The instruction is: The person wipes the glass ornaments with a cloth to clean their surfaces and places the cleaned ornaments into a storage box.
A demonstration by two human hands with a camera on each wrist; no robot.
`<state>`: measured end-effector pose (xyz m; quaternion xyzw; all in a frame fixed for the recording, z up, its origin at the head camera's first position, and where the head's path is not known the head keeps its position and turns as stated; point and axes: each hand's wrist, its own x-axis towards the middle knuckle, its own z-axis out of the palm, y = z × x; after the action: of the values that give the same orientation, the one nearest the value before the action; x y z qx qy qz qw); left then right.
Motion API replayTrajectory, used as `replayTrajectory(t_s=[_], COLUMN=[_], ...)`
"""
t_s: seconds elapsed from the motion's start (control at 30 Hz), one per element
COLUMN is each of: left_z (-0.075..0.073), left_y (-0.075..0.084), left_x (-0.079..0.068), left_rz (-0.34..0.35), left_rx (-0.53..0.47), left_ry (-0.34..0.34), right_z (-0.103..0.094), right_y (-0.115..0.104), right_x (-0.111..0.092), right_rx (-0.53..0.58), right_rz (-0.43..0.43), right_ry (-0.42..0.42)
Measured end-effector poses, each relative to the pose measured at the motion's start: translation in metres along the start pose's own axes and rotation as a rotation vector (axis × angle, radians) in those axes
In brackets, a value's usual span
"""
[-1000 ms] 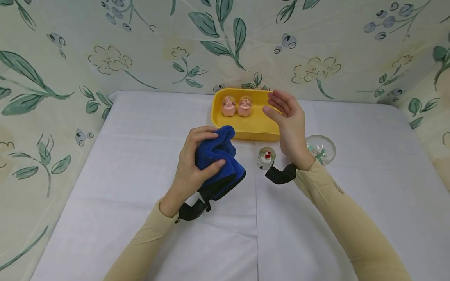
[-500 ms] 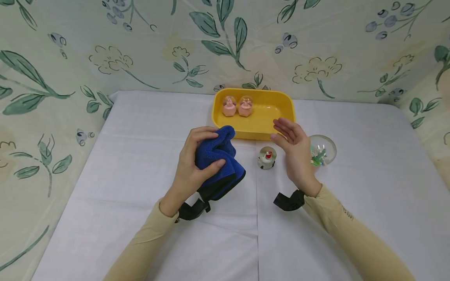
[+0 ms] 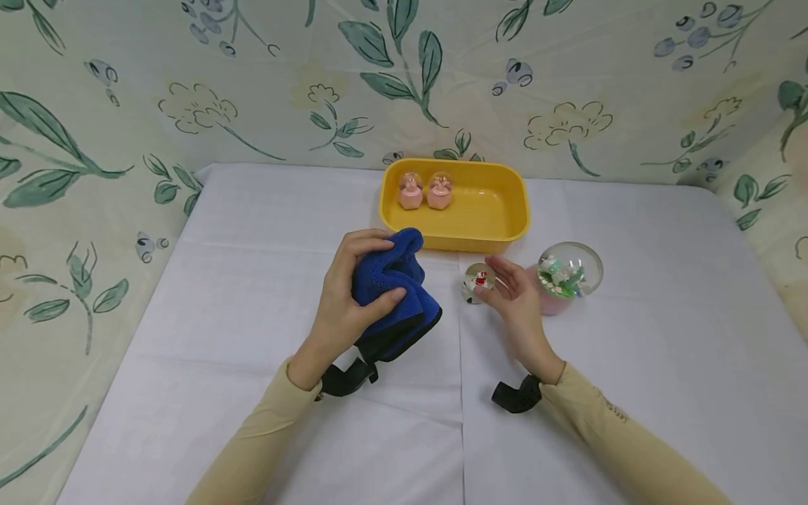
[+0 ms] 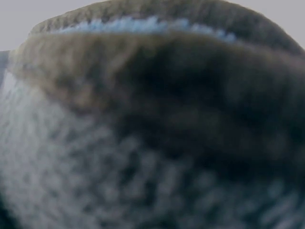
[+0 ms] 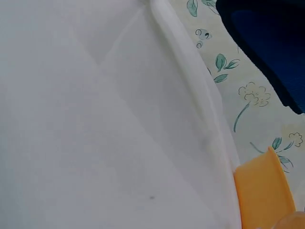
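In the head view, my left hand [image 3: 344, 294] grips a folded blue cloth [image 3: 398, 280] with a black edge, above the table left of centre. My right hand [image 3: 520, 308] is at the right side of a small snow globe [image 3: 477, 277] with a red-and-white figure inside. Its thumb overlaps the globe's front and its fingers are at the far right side; contact is hard to judge. The globe stands upright on the table. In the left wrist view, blurred cloth [image 4: 95, 167] fills much of the frame. The blue cloth [image 5: 274, 47] also appears in the right wrist view.
A yellow tray [image 3: 467, 242] stands at the back, holding two small pink snow globes [image 3: 410, 193] at its left end. Right of my right hand is a larger snow globe [image 3: 570, 270] with a pink base. Patterned fabric [image 3: 265, 84] hangs behind the white-covered table [image 3: 221, 337].
My right hand has moved from over the tray's right end down toward me, then left to the small globe. The left hand and cloth stay nearly still.
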<state>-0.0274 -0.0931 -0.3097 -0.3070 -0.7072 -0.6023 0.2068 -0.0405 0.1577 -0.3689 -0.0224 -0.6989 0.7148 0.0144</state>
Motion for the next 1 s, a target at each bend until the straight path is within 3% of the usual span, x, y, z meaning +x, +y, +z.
replayTrajectory(t_s=[0.37, 0.77, 1.0], left_z=[0.001, 0.002, 0.003], left_y=[-0.001, 0.000, -0.003], left_x=[-0.001, -0.001, 0.000], left_rz=[-0.013, -0.032, -0.042], left_rx=[-0.002, 0.000, -0.005], left_ry=[-0.008, -0.008, -0.014], right_z=[-0.002, -0.004, -0.009], right_y=[0.016, 0.022, 0.016], right_x=[-0.002, 0.006, 0.011], right_rx=[-0.073, -0.336, -0.482], right_rz=[0.060, 0.064, 0.060], right_ry=[0.009, -0.048, -0.064])
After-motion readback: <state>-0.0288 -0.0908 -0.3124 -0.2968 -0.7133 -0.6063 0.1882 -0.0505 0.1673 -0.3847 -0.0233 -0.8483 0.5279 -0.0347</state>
